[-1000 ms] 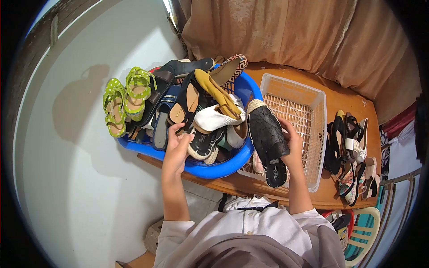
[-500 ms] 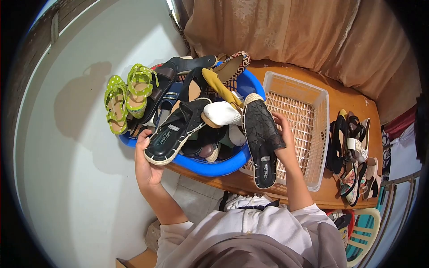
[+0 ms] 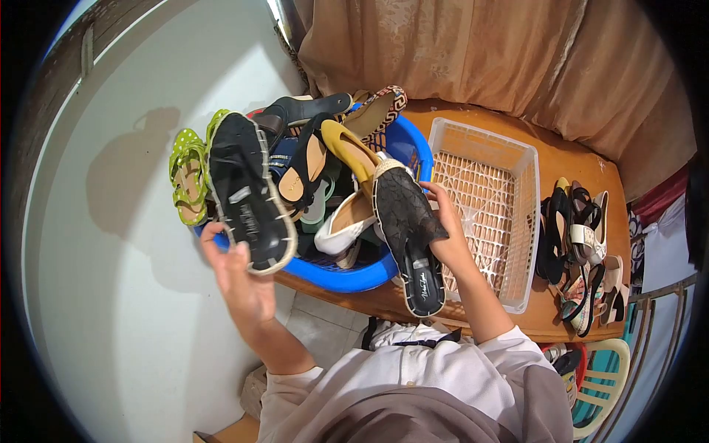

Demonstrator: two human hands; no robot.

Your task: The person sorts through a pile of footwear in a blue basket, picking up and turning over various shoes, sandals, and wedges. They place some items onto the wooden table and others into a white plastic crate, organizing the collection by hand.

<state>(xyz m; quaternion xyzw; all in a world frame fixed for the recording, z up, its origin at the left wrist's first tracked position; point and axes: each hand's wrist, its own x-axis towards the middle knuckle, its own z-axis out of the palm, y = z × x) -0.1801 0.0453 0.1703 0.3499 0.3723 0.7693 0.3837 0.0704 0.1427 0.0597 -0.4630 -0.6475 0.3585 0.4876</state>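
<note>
My left hand point(image 3: 244, 284) grips a black espadrille mule point(image 3: 244, 173) by its heel end, with the toe pointing up and away over the left of the blue basket. My right hand point(image 3: 452, 240) holds the matching black lace mule point(image 3: 402, 210) by its side, toe up, heel towards my body. Both mules have pale rope-like edging. Below and between them, the blue basket point(image 3: 340, 280) is heaped with shoes, including a white shoe point(image 3: 347, 221), a yellow flat point(image 3: 343, 144) and a black-strapped sandal point(image 3: 301, 184). The left mule partly hides the green polka-dot sandals point(image 3: 190, 177).
A clear plastic crate point(image 3: 526, 214) stands on the brown wooden table point(image 3: 605, 173) right of the basket. Several shoes and sandals point(image 3: 587, 244) lie at the table's right end. A brown curtain point(image 3: 473, 55) hangs behind, a white wall point(image 3: 96, 295) is at left, and a plastic chair point(image 3: 617, 384) is at lower right.
The left mule has swung upright and to the left, now in front of a green sandal. The right mule has shifted slightly left. The white shoe in the basket has turned and sits lower.
</note>
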